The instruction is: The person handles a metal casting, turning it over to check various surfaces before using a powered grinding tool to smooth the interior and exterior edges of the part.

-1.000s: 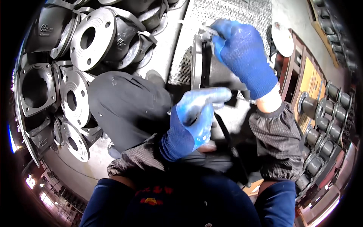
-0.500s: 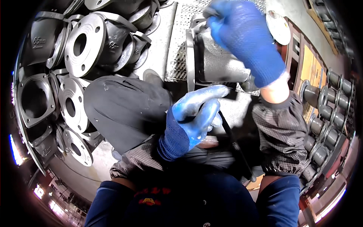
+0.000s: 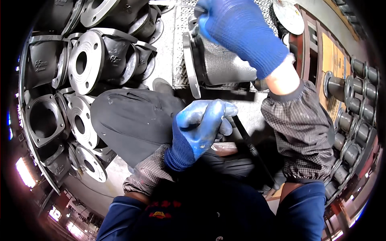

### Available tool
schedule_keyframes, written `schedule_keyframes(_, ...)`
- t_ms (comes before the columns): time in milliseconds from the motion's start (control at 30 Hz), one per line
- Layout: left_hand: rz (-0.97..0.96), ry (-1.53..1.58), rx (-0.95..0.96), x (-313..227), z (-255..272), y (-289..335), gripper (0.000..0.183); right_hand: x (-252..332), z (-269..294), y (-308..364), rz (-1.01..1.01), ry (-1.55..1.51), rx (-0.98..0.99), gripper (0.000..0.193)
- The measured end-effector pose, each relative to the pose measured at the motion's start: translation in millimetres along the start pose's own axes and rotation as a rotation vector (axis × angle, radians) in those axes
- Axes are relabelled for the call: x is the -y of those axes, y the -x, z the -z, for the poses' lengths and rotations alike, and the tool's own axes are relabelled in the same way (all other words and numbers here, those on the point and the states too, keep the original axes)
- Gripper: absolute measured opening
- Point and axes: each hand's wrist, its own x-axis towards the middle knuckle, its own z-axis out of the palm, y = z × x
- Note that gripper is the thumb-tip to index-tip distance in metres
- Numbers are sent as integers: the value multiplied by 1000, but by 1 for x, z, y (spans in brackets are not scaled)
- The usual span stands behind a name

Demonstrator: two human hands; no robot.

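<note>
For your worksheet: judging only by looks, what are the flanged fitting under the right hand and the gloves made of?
Flanged fitting: probably cast iron, dark grey with a grainy, matte skin. Gloves: the right hand shows blue knitted fabric; the left hand adds a smoother, slightly shiny palm coating, likely rubber.

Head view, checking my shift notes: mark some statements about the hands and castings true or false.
1. Both hands wear blue gloves. True.
2. The right hand rests on a grey flanged casting. True.
3. The left hand is open and empty. False: it is closed around a dark rod.
4. Flanged castings are piled on the person's right. False: the pile is on the left.
5. The casting sits on a metal grating. True.
</note>
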Motion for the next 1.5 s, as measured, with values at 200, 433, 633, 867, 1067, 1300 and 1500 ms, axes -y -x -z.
schedule_keyframes(200,-93,-100,53,3,2,2,19,4,9,3,-5,-63,161,20)
schedule_keyframes(433,72,-50,35,-7,-4,0,19,0,-11,9,-1,-13,62,21)
schedule_keyframes(633,70,-20,48,-3,-3,3,20,3,1,16,-157,-22,243,20)
schedule_keyframes(867,2,-192,5,-5,-4,4,17,5,-12,26,-14,19,64,16)
schedule_keyframes(1067,163,49,-92,3,-9,4,21,7,-24,27,66,60,77,17)
schedule_keyframes(1300,-72,-150,-59,-3,-4,6,34,-67,53,89,22,-477,-506,21)
schedule_keyframes(1500,-252,-66,-118,-9,-3,-2,30,-181,8,149,-710,-1034,-950,22)
